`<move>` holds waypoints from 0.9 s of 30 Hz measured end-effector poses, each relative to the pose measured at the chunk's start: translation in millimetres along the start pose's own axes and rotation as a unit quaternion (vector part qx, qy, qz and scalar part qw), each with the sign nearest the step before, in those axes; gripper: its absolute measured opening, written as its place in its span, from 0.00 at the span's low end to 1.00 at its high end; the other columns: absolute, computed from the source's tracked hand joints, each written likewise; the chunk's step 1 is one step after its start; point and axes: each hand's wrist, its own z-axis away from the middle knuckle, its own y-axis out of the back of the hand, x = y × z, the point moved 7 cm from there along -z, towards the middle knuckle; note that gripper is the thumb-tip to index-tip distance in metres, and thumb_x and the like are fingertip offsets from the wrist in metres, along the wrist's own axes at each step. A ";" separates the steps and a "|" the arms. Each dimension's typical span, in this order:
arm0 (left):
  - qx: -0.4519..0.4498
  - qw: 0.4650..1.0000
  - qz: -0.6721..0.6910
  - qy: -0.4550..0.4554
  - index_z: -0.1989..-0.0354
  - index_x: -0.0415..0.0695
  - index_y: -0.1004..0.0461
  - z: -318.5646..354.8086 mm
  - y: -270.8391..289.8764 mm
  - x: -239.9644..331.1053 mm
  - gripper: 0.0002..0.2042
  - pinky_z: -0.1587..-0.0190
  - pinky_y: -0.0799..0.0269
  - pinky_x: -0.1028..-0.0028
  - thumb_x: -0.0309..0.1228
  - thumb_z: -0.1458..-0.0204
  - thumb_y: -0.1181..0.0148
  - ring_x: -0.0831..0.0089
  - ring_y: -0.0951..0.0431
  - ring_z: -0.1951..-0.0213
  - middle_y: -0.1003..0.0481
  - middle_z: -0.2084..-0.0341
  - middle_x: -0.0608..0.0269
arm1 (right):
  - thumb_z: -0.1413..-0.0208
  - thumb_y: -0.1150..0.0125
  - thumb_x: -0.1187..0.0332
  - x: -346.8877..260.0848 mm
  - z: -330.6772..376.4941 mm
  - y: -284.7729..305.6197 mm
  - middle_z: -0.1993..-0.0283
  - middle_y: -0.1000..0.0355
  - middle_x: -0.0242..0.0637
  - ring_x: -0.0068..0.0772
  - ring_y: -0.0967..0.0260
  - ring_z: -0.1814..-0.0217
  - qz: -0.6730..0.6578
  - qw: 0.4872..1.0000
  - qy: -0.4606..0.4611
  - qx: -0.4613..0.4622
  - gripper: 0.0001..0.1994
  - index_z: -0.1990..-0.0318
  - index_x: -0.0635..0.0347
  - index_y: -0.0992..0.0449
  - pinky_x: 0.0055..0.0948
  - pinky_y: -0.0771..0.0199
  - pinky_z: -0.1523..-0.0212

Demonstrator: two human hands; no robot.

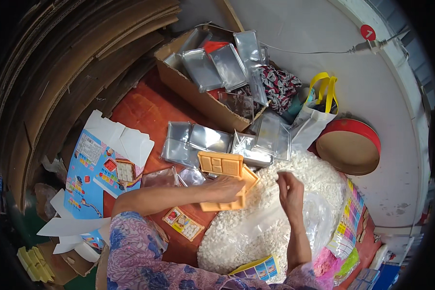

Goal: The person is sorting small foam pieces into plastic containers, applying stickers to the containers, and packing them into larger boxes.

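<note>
Sideways: left hand (pixel 226 189) grips orange tray (pixel 221 163) | right hand (pixel 291 192) bunched, contents unclear

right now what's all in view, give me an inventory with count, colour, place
orange trays: several, orange, at the left hand
small pieces: countless, white, heaped centre right
clear plastic cases: many, transparent, in and before the carton
carton: one, brown, top centre
patterned cloth: one, dark and white, carton's right end
bag: one, white with yellow handles, right of carton
round container: one, red outside, right
printed packaging: several pieces, blue and white, left
cardboard sheets: many, brown, upper left
left hand: one, bare, centre
right hand: one, bare, over the heap
</note>
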 end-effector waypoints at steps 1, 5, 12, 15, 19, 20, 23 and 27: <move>-0.030 0.999 0.010 0.041 0.67 0.32 0.35 10.0 -8.5 -8.2 0.18 0.66 0.36 0.59 0.32 0.65 0.46 0.52 0.30 0.67 0.31 0.74 0.44 | 0.54 0.50 0.76 -22.4 -18.8 -4.7 0.75 0.32 0.45 0.34 0.32 0.74 0.024 0.999 0.046 -0.018 0.05 0.68 0.67 0.31 0.23 0.35 0.71; -0.095 0.992 -0.050 0.068 0.69 0.33 0.34 26.9 -33.6 -20.7 0.18 0.62 0.37 0.60 0.34 0.66 0.45 0.52 0.31 0.64 0.31 0.71 0.43 | 0.59 0.46 0.76 -116.4 -96.1 -29.9 0.61 0.36 0.46 0.45 0.39 0.57 0.035 0.953 0.294 0.072 0.16 0.58 0.62 0.36 0.32 0.38 0.59; -0.025 0.989 0.000 0.143 0.77 0.39 0.31 21.4 18.9 -7.4 0.09 0.70 0.35 0.61 0.32 0.63 0.49 0.56 0.30 0.69 0.30 0.73 0.53 | 0.57 0.49 0.66 -112.1 -210.6 -118.1 0.51 0.44 0.52 0.52 0.47 0.49 0.353 0.892 0.228 0.166 0.26 0.48 0.63 0.45 0.54 0.48 0.53; 0.345 0.933 -0.091 0.047 0.79 0.42 0.35 31.8 117.3 1.0 0.01 0.70 0.36 0.62 0.25 0.62 0.51 0.58 0.33 0.72 0.35 0.79 0.58 | 0.55 0.55 0.68 -94.4 -212.0 -126.8 0.49 0.46 0.52 0.51 0.47 0.49 0.390 0.857 0.273 0.198 0.22 0.49 0.62 0.44 0.53 0.50 0.52; 0.624 0.754 0.022 0.205 0.60 0.36 0.39 51.5 218.8 -73.0 0.18 0.58 0.41 0.64 0.34 0.57 0.49 0.51 0.35 0.61 0.36 0.65 0.45 | 0.57 0.54 0.67 -92.3 -213.3 -117.0 0.49 0.45 0.51 0.47 0.48 0.47 0.406 0.850 0.280 0.185 0.20 0.53 0.61 0.39 0.53 0.50 0.52; 0.620 0.735 0.079 0.263 0.60 0.34 0.39 50.6 230.0 -111.0 0.20 0.55 0.42 0.64 0.37 0.58 0.49 0.51 0.36 0.58 0.36 0.63 0.44 | 0.59 0.52 0.65 -93.5 -213.8 -108.9 0.52 0.42 0.51 0.45 0.47 0.48 0.416 0.841 0.276 0.211 0.20 0.55 0.61 0.38 0.51 0.48 0.53; 0.544 0.711 0.317 0.315 0.59 0.34 0.38 34.6 239.8 -140.7 0.24 0.81 0.34 0.78 0.42 0.57 0.48 0.72 0.29 0.78 0.31 0.72 0.57 | 0.60 0.47 0.61 -80.5 -220.6 -71.3 0.60 0.36 0.44 0.43 0.47 0.49 0.379 0.885 0.220 0.156 0.18 0.61 0.61 0.36 0.50 0.44 0.58; 0.388 0.799 0.159 0.431 0.75 0.34 0.30 24.6 251.7 -138.5 0.22 0.69 0.32 0.68 0.47 0.58 0.51 0.62 0.26 0.73 0.29 0.71 0.50 | 0.59 0.47 0.61 -60.0 -229.2 -62.9 0.61 0.35 0.42 0.47 0.48 0.47 0.378 0.894 0.225 0.087 0.16 0.63 0.58 0.36 0.53 0.45 0.58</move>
